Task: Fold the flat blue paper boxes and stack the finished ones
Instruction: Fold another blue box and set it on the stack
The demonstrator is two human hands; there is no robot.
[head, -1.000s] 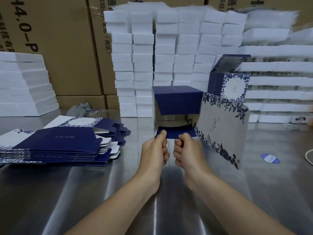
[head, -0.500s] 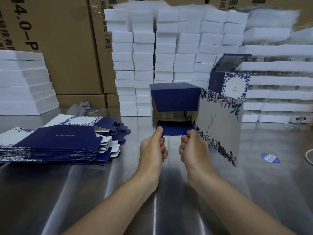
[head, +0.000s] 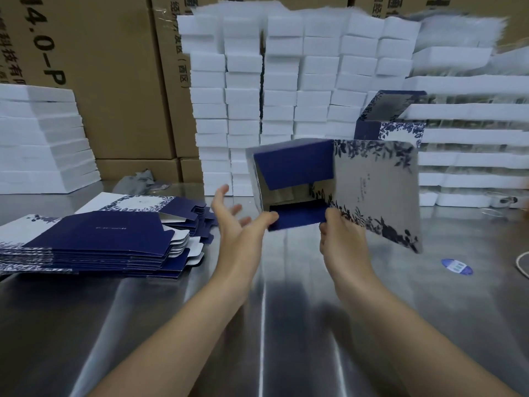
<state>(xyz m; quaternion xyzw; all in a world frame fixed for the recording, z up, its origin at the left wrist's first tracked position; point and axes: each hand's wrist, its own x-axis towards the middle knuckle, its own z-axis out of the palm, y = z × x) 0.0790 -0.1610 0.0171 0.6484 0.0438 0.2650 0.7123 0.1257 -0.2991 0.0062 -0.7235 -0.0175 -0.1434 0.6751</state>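
Observation:
A half-folded blue box (head: 297, 164) with a floral white side panel (head: 378, 184) hangs above the steel table, its open end facing me. My right hand (head: 340, 236) pinches the lower blue flap (head: 297, 220) at its right end. My left hand (head: 237, 224) has spread, straight fingers; its thumb tip touches the flap's left corner. A pile of flat blue boxes (head: 94, 239) lies on the table at the left. One folded box (head: 392, 121) with its lid up stands behind, at the right.
White foam blocks (head: 286, 90) stand stacked in columns behind the box, more (head: 40, 138) at far left and right. Brown cartons (head: 114, 81) form the back wall. A blue oval sticker (head: 456, 266) and a cord (head: 522, 262) lie on the steel table (head: 272, 325) at right.
My left hand has let go of the lower flap and spread its fingers, moving left. The box has tilted and shifted right in my right hand.

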